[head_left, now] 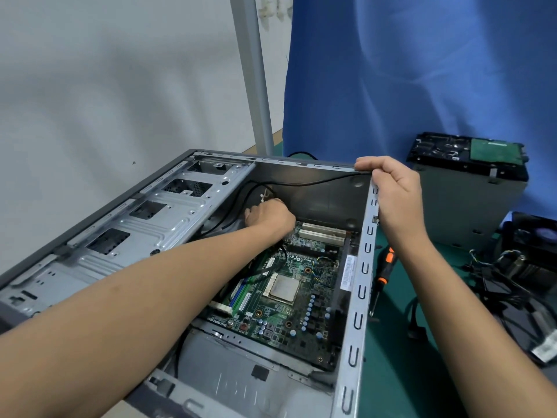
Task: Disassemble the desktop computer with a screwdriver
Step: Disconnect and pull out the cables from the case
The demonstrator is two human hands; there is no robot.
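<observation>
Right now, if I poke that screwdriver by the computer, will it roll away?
Probably a little: the screwdriver has a roundish handle and lies loose on the flat green mat. The computer case close beside it would likely stop it. It looks stiff, not bendy.

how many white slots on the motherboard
2. One white slot lies at the motherboard's far edge, the other just in front of it. The left hand may hide more.

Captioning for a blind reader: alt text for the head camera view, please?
A person's left hand reaches into an open grey metal computer case among black cables above the green motherboard, while the right hand grips the case's far corner. An orange-and-black screwdriver lies outside on the green mat.
</observation>
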